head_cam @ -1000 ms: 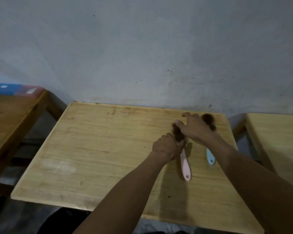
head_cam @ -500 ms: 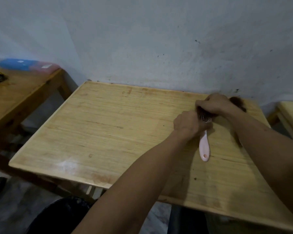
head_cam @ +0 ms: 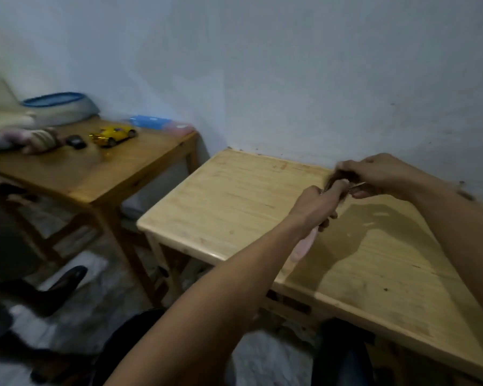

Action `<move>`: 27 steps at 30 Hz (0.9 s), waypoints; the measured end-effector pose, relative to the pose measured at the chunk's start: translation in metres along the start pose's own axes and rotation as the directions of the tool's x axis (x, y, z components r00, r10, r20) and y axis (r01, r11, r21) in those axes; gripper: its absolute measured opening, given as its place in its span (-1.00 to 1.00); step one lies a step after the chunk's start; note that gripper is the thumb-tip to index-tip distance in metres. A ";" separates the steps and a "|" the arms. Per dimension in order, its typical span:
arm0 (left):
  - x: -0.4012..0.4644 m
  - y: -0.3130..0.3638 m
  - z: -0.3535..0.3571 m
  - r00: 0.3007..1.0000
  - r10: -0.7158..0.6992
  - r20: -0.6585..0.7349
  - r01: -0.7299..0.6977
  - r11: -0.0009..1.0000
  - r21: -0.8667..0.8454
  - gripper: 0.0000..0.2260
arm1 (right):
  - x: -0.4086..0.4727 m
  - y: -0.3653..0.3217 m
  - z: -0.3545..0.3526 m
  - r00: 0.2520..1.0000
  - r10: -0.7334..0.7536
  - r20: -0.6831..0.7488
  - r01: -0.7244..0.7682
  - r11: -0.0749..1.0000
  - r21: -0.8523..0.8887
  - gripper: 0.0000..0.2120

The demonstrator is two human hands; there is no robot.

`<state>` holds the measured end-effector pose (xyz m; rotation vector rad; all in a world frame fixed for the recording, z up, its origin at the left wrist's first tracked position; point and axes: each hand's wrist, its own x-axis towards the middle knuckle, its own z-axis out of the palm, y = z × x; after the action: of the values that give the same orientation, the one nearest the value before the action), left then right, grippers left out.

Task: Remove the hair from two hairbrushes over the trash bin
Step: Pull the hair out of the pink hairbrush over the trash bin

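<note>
The left hand [head_cam: 317, 206] is closed in a fist around the pink brush [head_cam: 301, 247], gripping it near the head end. The handle projects below the fist, toward the near edge of the table [head_cam: 234, 196], and is raised off the surface. The brush head is mostly hidden between the two hands.

The right hand [head_cam: 379, 175] is above the far edge of the table, just beyond the left hand. Its fingers are curled and pinched on a dark tuft of hair [head_cam: 336, 178] at the brush head. The hair lies between the two hands and touches both. Motion blur hides finer detail of the grip.

Both forearms extend from the near edge over the right half of the table. A dark patch shows past the right forearm at the far right corner; what it is cannot be told.

A second table [head_cam: 81, 174] stands to the left, apart from the first. Near its far edge are a yellow toy car [head_cam: 115, 136], a small black item [head_cam: 76, 141] and a blue-rimmed bowl [head_cam: 60, 108]. A blue and pink case [head_cam: 162, 124] lies at its far right corner.

A dark rounded object, possibly the bin [head_cam: 129, 346], sits on the floor below the near edge of the table, partly hidden by the left forearm.
</note>
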<state>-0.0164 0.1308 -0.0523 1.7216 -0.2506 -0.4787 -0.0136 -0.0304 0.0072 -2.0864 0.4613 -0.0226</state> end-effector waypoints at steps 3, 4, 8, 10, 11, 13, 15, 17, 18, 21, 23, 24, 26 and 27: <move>-0.026 -0.008 -0.049 0.989 0.035 -0.145 -0.032 0.999 0.023 -0.50 | -0.015 -0.032 0.044 0.993 -0.086 0.079 0.085 0.996 0.019 -0.57; -0.035 -0.013 -0.066 0.981 0.043 -0.188 -0.038 0.999 0.033 -0.55 | -0.019 -0.042 0.059 0.987 -0.116 0.111 0.115 0.993 0.018 -0.54; -0.076 -0.040 -0.134 0.945 0.028 -0.325 -0.019 0.999 0.029 -0.59 | -0.032 -0.072 0.125 0.939 -0.222 0.262 0.220 0.975 0.036 -0.54; -0.099 -0.055 -0.164 0.922 0.013 -0.386 -0.003 1.000 0.026 -0.58 | -0.040 -0.083 0.159 0.899 -0.271 0.345 0.275 0.961 0.038 -0.60; -0.110 -0.062 -0.178 0.906 -0.001 -0.424 0.017 0.999 0.034 -0.56 | -0.044 -0.087 0.177 0.874 -0.293 0.389 0.301 0.953 0.042 -0.62; -0.135 -0.079 -0.204 0.869 -0.035 -0.493 0.068 0.996 0.049 -0.52 | -0.051 -0.094 0.212 0.820 -0.322 0.473 0.336 0.940 0.058 -0.69; -0.158 -0.099 -0.227 0.847 -0.054 -0.529 0.085 0.996 0.034 -0.52 | -0.061 -0.099 0.245 0.763 -0.348 0.545 0.366 0.927 0.081 -0.76; -0.181 -0.119 -0.245 0.825 -0.076 -0.560 0.084 0.996 -0.012 -0.56 | -0.073 -0.102 0.276 0.708 -0.387 0.590 0.412 0.906 0.100 -0.81; -0.192 -0.129 -0.252 0.810 -0.096 -0.578 0.089 0.995 -0.041 -0.58 | -0.079 -0.102 0.292 0.686 -0.410 0.601 0.440 0.892 0.107 -0.83; -0.219 -0.159 -0.267 0.749 -0.161 -0.643 0.118 0.987 -0.109 -0.62 | -0.091 -0.095 0.339 0.643 -0.438 0.628 0.470 0.873 0.128 -0.87; -0.236 -0.182 -0.272 0.699 -0.202 -0.686 0.152 0.979 -0.134 -0.62 | -0.099 -0.087 0.369 0.634 -0.421 0.649 0.445 0.884 0.139 -0.87; -0.245 -0.193 -0.274 0.673 -0.225 -0.704 0.167 0.974 -0.152 -0.61 | -0.104 -0.082 0.383 0.627 -0.406 0.664 0.427 0.893 0.143 -0.87; -0.260 -0.215 -0.276 0.634 -0.269 -0.725 0.197 0.963 -0.185 -0.56 | -0.114 -0.072 0.407 0.608 -0.364 0.705 0.382 0.913 0.142 -0.85; -0.267 -0.226 -0.276 0.619 -0.290 -0.730 0.218 0.956 -0.196 -0.55 | -0.119 -0.067 0.419 0.593 -0.343 0.729 0.358 0.923 0.143 -0.85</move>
<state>-0.1520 0.5335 -0.1851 1.7278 0.6316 0.0687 -0.0196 0.3840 -0.1422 -1.9598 -0.4716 0.5970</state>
